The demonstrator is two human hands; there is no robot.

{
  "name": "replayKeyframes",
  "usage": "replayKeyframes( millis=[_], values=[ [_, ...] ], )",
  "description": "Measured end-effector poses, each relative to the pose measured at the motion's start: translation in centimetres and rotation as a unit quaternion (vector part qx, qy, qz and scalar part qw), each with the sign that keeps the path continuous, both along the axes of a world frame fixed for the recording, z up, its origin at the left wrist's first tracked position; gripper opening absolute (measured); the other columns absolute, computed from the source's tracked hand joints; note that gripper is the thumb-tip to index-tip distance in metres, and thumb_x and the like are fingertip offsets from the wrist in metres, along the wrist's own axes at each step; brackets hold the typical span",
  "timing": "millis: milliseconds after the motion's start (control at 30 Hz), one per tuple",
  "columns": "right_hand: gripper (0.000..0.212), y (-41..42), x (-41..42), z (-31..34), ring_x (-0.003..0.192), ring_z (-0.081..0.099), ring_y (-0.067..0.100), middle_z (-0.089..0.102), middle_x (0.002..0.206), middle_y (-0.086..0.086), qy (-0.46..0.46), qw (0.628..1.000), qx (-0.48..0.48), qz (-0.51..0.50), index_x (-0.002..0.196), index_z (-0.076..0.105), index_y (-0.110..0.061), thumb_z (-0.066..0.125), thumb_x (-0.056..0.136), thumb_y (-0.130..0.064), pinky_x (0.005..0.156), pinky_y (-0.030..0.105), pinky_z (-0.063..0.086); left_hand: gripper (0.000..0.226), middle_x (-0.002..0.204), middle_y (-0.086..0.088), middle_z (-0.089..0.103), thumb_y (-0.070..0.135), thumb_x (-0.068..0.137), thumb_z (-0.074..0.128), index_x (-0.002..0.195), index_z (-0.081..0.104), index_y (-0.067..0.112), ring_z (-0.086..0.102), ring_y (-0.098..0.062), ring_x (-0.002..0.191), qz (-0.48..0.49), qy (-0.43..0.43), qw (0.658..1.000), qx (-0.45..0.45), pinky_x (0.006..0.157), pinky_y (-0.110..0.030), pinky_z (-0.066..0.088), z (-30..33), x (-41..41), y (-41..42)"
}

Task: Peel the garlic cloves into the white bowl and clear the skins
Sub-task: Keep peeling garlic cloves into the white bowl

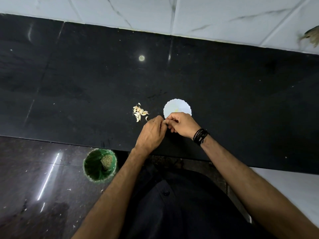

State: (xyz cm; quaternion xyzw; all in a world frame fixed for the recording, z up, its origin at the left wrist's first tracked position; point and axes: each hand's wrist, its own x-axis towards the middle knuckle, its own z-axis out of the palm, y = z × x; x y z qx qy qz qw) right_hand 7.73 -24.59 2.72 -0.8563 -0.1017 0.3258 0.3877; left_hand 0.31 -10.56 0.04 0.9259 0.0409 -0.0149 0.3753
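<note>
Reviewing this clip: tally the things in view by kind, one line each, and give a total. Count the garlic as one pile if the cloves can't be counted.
Hands: 2, left, right, together pinching one clove
White bowl: 1
Garlic pile: 1, cloves too small to count
Green bin: 1
Black wristband: 1
Total: 7

I count one white bowl [177, 107], one green bin [99, 164], roughly a dozen garlic cloves [139, 111] in one pile, and my two hands [164, 125].
</note>
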Motion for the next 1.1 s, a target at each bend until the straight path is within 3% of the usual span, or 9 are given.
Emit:
replayKeyframes(
  millis=[300, 433, 600, 767, 867, 1000, 1100],
  values=[
    [0.020, -0.3, 0.2, 0.1, 0.060, 0.058, 0.006, 0.066, 0.072, -0.003, 0.097, 0.993, 0.063, -0.039, 0.081, 0.069, -0.020, 0.061, 0.099, -0.016, 0.058, 0.017, 0.047, 0.025, 0.072, -0.008, 0.054, 0.016, 0.100, 0.051, 0.078, 0.046, 0.004, 0.048, -0.025, 0.068, 0.030, 0.026, 0.998, -0.057, 0.061, -0.037, 0.036, 0.6, -0.1, -0.3],
    [0.022, -0.4, 0.4, 0.1, 0.061, 0.055, 0.007, 0.063, 0.072, -0.002, 0.138, 0.987, 0.076, -0.034, 0.081, 0.068, -0.019, 0.059, 0.101, -0.014, 0.056, 0.016, 0.044, 0.026, 0.067, 0.003, 0.047, 0.015, 0.098, 0.053, 0.075, 0.042, 0.011, 0.041, -0.016, 0.063, 0.020, 0.035, 0.997, -0.063, 0.059, -0.030, 0.028, 0.8, -0.1, -0.1],
    [0.019, -0.6, 0.8, -0.1, 0.059, 0.051, 0.004, 0.059, 0.073, -0.001, 0.192, 0.977, 0.086, -0.032, 0.102, 0.070, 0.001, 0.057, 0.102, -0.013, 0.053, 0.013, 0.041, 0.024, 0.066, 0.006, 0.045, 0.016, 0.098, 0.051, 0.076, 0.042, 0.011, 0.039, -0.009, 0.060, 0.005, 0.045, 0.997, -0.059, 0.053, -0.021, 0.028, 1.1, 0.1, -0.1],
    [0.018, -0.8, 0.7, 1.0, 0.058, 0.044, 0.004, 0.052, 0.071, -0.002, 0.273, 0.943, 0.184, -0.045, 0.091, 0.066, -0.007, 0.054, 0.103, -0.010, 0.054, 0.013, 0.037, 0.021, 0.068, -0.002, 0.049, 0.013, 0.098, 0.043, 0.078, 0.045, 0.007, 0.048, -0.027, 0.064, 0.007, 0.041, 0.998, -0.038, 0.061, -0.039, 0.038, 0.5, 0.0, 0.8],
    [0.013, -0.5, 0.7, 1.2, 0.059, 0.047, 0.005, 0.053, 0.073, -0.001, 0.265, 0.943, 0.193, -0.059, 0.095, 0.064, -0.005, 0.055, 0.102, -0.012, 0.055, 0.013, 0.039, 0.019, 0.066, 0.000, 0.049, 0.015, 0.093, 0.037, 0.077, 0.044, 0.007, 0.047, -0.021, 0.061, 0.000, 0.026, 0.997, -0.080, 0.058, -0.034, 0.037, 0.6, -0.2, 0.6],
    [0.014, -0.5, 0.6, 0.7, 0.063, 0.055, 0.005, 0.060, 0.075, -0.001, 0.253, 0.946, 0.182, -0.091, 0.105, 0.067, -0.002, 0.059, 0.100, -0.013, 0.060, 0.015, 0.048, 0.023, 0.066, 0.011, 0.051, 0.002, 0.097, 0.041, 0.082, 0.055, 0.012, 0.048, -0.005, 0.060, 0.074, 0.035, 0.987, -0.141, 0.058, -0.015, 0.035, 0.4, 0.1, 0.9],
    [0.009, -0.7, 0.3, 0.7, 0.069, 0.062, 0.008, 0.066, 0.081, 0.001, 0.233, 0.952, 0.168, -0.103, 0.099, 0.069, -0.006, 0.062, 0.098, -0.012, 0.065, 0.017, 0.053, 0.024, 0.068, 0.012, 0.053, 0.004, 0.098, 0.042, 0.084, 0.061, 0.009, 0.049, -0.003, 0.063, 0.097, 0.036, 0.975, -0.199, 0.063, -0.017, 0.038, 0.3, -0.3, 0.8]
  ],
)
